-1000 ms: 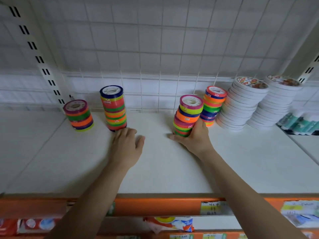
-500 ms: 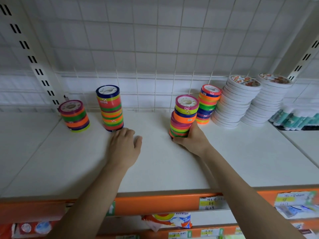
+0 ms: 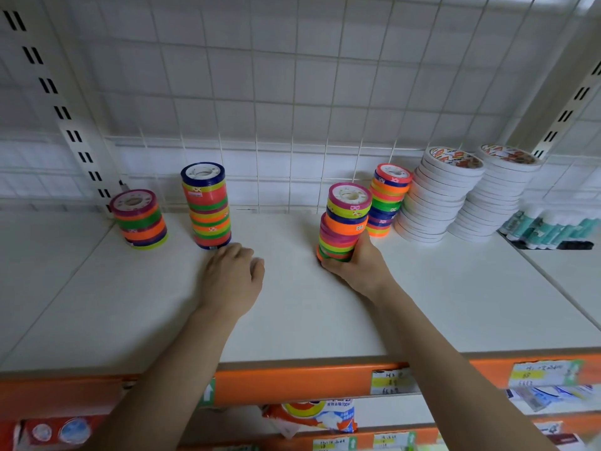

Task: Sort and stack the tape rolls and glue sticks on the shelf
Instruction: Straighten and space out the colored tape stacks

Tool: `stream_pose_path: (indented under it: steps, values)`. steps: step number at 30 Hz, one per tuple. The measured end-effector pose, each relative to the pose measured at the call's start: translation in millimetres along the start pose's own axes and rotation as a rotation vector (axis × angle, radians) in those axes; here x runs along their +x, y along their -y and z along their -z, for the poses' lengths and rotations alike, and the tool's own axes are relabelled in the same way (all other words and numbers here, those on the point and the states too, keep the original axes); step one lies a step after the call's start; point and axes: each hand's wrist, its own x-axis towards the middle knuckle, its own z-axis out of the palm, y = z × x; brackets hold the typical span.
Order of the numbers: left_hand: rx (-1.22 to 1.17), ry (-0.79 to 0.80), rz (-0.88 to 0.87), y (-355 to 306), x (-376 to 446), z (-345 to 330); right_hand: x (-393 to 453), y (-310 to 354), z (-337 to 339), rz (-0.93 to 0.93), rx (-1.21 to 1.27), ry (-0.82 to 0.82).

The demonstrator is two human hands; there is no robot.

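Observation:
My right hand [image 3: 356,266] grips the bottom of a leaning stack of coloured tape rolls [image 3: 344,219] in the middle of the white shelf [image 3: 292,314]. A second coloured stack [image 3: 388,198] stands just behind it to the right. My left hand [image 3: 232,278] rests palm down on the shelf, its fingertips close to the foot of a tall coloured stack [image 3: 208,206]. A shorter coloured stack [image 3: 140,219] sits at the far left. Two slanting stacks of white tape rolls [image 3: 439,196] [image 3: 494,193] stand at the right, with glue sticks [image 3: 549,227] lying beyond them.
A white wire grid [image 3: 292,92] backs the shelf, with slotted uprights at both sides. The shelf's orange front edge [image 3: 292,382] carries price labels. Packaged goods show on the lower shelf [image 3: 312,415].
My right hand has slid the leaning coloured stack a little to the left, away from the stack behind it. The left hand has stayed in place.

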Motion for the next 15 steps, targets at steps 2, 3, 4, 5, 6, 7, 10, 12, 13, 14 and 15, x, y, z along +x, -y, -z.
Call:
stream_pose_path:
  steps: [2,3,4,5,6,7,10,12,13,14,15]
  values:
    - [0.012,-0.001,-0.003,-0.2,0.1,0.4,-1.3,-0.2,-1.0,0.032,0.002,-0.009]
    - [0.018,0.001,-0.002,-0.3,-0.1,0.6,-2.2,-1.5,-1.8,0.052,-0.013,-0.023]
    - [0.023,0.004,-0.002,-0.2,-0.2,0.8,-2.7,-3.0,-2.7,0.061,-0.035,-0.036]
    - [0.027,0.005,-0.003,-0.2,-0.2,1.1,-3.9,-3.1,-3.2,0.064,-0.055,-0.048]
    - [0.031,0.007,-0.006,-0.2,-0.2,1.2,-4.9,-3.3,-3.4,0.057,-0.07,-0.054]
    - [0.037,0.012,-0.005,0.0,-0.3,1.1,-5.7,-3.2,-3.2,0.048,-0.078,-0.051]
    - [0.056,0.034,-0.002,1.1,0.8,0.0,-4.5,-4.8,-0.4,0.027,-0.102,-0.026]
    - [0.064,0.033,-0.009,2.2,1.0,-1.0,-5.0,-3.7,1.3,0.025,-0.109,-0.009]
    - [0.065,0.03,-0.012,2.7,1.1,-1.3,-5.3,-3.1,1.7,0.022,-0.106,-0.004]
    - [0.065,0.027,-0.016,3.4,1.6,-2.3,-4.9,-4.0,1.3,0.02,-0.099,-0.001]
    - [0.067,0.025,-0.016,3.9,1.8,-3.0,-4.5,-3.7,0.0,0.027,-0.084,-0.012]
